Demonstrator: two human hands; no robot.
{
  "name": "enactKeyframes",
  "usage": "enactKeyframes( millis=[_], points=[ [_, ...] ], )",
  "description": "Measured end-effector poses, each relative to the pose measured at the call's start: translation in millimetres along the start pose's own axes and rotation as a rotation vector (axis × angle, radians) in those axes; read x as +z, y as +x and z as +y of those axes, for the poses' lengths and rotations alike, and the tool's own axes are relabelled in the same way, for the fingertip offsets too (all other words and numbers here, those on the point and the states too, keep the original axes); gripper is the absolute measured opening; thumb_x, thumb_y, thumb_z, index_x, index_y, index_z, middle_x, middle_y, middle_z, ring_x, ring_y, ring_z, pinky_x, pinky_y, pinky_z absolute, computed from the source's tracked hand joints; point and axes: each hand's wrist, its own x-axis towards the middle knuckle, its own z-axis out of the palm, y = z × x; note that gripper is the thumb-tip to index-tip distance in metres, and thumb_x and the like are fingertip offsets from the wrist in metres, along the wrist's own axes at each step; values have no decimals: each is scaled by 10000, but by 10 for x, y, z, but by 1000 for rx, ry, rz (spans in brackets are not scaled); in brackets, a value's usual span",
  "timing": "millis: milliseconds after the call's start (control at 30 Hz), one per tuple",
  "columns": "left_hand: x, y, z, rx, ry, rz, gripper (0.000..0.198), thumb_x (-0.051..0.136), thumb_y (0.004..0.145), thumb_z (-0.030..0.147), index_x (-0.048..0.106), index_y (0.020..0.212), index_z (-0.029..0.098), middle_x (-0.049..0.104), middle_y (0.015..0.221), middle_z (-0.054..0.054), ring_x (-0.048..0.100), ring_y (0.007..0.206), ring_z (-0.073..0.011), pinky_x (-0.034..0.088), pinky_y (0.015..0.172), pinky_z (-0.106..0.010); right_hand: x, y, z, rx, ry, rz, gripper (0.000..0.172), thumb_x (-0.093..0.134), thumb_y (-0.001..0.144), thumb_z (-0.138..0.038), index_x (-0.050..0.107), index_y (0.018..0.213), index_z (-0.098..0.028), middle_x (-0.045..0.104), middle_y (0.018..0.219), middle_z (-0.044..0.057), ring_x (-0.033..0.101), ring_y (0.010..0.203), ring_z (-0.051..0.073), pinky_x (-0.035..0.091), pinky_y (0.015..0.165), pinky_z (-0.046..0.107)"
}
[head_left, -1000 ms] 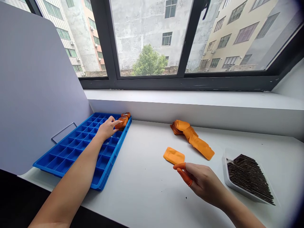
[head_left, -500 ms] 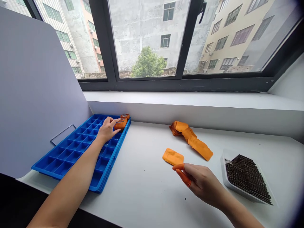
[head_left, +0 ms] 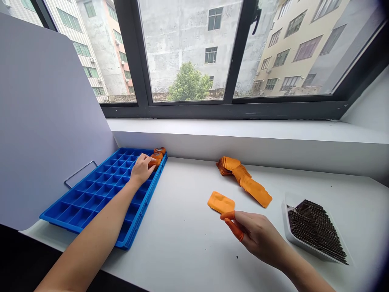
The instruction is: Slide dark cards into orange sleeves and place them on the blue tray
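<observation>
My left hand point(head_left: 142, 168) is over the far right corner of a blue compartment tray point(head_left: 105, 190), its thumb and fingers closed round an orange packet point(head_left: 154, 163). Another orange packet point(head_left: 159, 150) lies behind it in the corner. My right hand point(head_left: 257, 235), with orange covers on thumb and forefinger, hovers over the table at the near edge of a single orange pouch point(head_left: 221, 201). Its fingertips are apart with nothing between them. Beyond lies a fanned row of flat orange pouches point(head_left: 253, 190).
A clear plastic box point(head_left: 316, 248) full of thin dark packets point(head_left: 317, 231) stands at the right. A grey panel point(head_left: 54, 117) leans behind the tray at the left, with a metal wire handle point(head_left: 79, 174) near it. The window sill point(head_left: 243, 129) runs along the back.
My left hand has moved slightly right, and its fingers have closed on the orange packet. My right hand has hardly moved.
</observation>
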Motion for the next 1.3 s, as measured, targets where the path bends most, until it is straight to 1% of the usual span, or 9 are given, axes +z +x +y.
enactKeyframes(
  millis=[100, 267, 400, 567, 733, 933, 1067, 1200, 1300],
  points=[
    [-14, 1, -10, -45, 3, 6, 196, 752, 937, 268, 781, 1121, 207, 630, 1128, -88, 679, 1000, -260, 596, 776, -350, -7, -2, -2, 2, 1, 5, 206, 525, 1119, -252, 638, 948, -240, 781, 830, 6, 570, 544, 121, 418, 546, 275],
    [-78, 12, -75, -90, 7, 19, 149, 735, 946, 316, 812, 1021, 213, 655, 1059, -79, 688, 985, -258, 589, 780, -338, 0, -2, 7, 1, -12, 11, 195, 521, 1120, -260, 657, 981, -245, 722, 738, -20, 546, 530, 126, 393, 529, 281],
    [-140, 15, -102, -99, -11, 20, 151, 760, 925, 337, 843, 996, 234, 690, 1012, -65, 691, 941, -246, 582, 791, -340, 7, -1, 13, -1, -14, 6, 210, 517, 1118, -261, 635, 945, -250, 752, 781, -10, 567, 538, 129, 403, 536, 286],
    [-188, 4, -114, -87, -53, 8, 133, 771, 911, 324, 868, 972, 256, 755, 975, -48, 706, 954, -252, 573, 861, -363, -5, 0, 8, 0, -15, 4, 176, 523, 1121, -263, 640, 990, -259, 773, 816, -16, 550, 534, 127, 407, 532, 288],
    [-129, -12, -135, -126, -87, -12, 161, 770, 914, 351, 877, 985, 254, 790, 966, -48, 726, 872, -235, 587, 826, -353, -14, 3, -9, 6, -12, 4, 210, 520, 1119, -273, 640, 947, -259, 791, 834, 0, 565, 529, 130, 412, 528, 288],
    [-27, -12, -154, -181, -62, -60, 148, 754, 922, 332, 871, 961, 250, 808, 983, -63, 746, 930, -270, 588, 837, -372, 1, 16, -12, 25, -1, -14, 245, 506, 1120, -300, 658, 934, -253, 805, 839, 28, 611, 539, 143, 427, 532, 287],
    [-9, -9, -157, -197, -34, -90, 147, 751, 928, 326, 862, 971, 239, 804, 988, -77, 742, 924, -285, 586, 818, -379, 23, 7, 8, 27, -2, -17, 263, 501, 1124, -298, 636, 903, -251, 812, 869, 29, 598, 543, 136, 431, 538, 286],
    [11, -14, -124, -190, -2, -86, 128, 730, 935, 292, 843, 953, 237, 778, 991, -88, 726, 945, -301, 578, 834, -391, 41, -12, 29, 38, -15, -41, 253, 496, 1128, -334, 675, 967, -256, 777, 804, 23, 590, 538, 145, 418, 534, 292],
    [16, -25, -95, -172, 6, -66, 112, 723, 934, 292, 818, 923, 233, 745, 971, -94, 707, 964, -313, 573, 836, -403, 38, -14, 27, 34, -21, -44, 238, 497, 1129, -337, 688, 1012, -258, 721, 726, -2, 577, 533, 147, 404, 530, 293]
  ],
)
